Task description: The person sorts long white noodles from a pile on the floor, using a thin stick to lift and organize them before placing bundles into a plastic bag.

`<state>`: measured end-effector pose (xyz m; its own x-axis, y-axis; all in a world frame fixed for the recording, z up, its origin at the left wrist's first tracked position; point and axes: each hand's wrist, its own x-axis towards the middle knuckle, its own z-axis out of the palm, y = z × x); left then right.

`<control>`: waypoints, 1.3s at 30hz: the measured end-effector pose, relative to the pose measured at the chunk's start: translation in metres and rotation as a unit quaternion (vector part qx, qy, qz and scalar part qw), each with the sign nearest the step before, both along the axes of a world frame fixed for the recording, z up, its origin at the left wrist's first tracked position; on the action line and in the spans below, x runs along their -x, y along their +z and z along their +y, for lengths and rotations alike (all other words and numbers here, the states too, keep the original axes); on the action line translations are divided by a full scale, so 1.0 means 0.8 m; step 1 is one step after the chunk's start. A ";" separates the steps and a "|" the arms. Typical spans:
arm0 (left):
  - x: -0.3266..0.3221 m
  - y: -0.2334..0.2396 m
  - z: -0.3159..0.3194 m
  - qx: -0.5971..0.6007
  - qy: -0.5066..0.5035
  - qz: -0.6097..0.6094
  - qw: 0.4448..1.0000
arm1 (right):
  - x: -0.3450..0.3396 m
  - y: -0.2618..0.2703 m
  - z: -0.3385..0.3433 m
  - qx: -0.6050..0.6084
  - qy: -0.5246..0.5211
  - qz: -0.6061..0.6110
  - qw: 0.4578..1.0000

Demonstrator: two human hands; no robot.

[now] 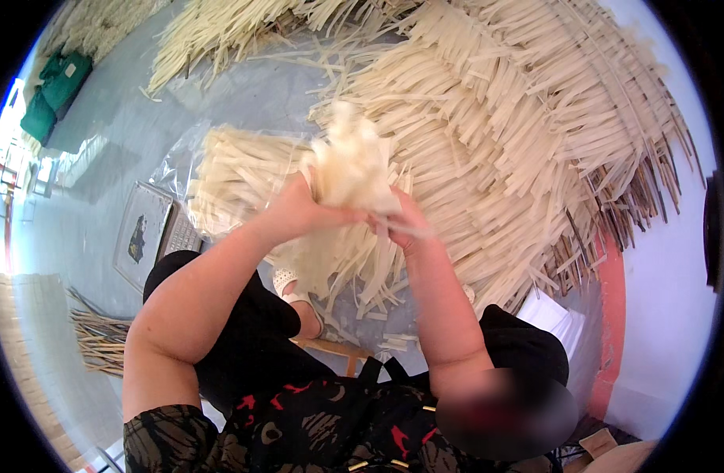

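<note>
Both of my hands are raised in front of me around a bundle of pale, flat, noodle-like strips (353,162), which is blurred. My left hand (303,204) grips the bundle's left side, thumb stretched to the right. On its lower right side my right hand (403,219) holds it, fingers curled, with a few strips hanging under the palm. A clear plastic bag (238,171) filled with the same strips lies on the floor beyond my left forearm. Large heaps of pale strips (486,159) cover the floor ahead and to the right, with dark sticks (628,201) showing at their edge.
A scale (146,230) with a keypad stands at my left, near a pile of thin sticks (102,337). Green bags (57,94) lie at the upper left. White sheets (548,322) rest by the wall at the right. Part of another person's arm (628,458) shows at the lower right.
</note>
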<state>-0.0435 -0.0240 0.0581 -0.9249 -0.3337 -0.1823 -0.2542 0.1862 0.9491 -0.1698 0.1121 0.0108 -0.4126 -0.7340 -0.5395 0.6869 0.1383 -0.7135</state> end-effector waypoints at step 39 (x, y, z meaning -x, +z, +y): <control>0.010 -0.006 -0.008 -0.316 0.102 0.067 0.941 | -0.030 -0.008 -0.024 0.122 -0.069 0.495 0.857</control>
<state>-0.0515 -0.0300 0.0536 -0.8819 -0.3713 -0.2905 -0.0939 -0.4655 0.8800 -0.1461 0.0926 0.0045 -0.6720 -0.6820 0.2887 -0.2750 -0.1322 -0.9523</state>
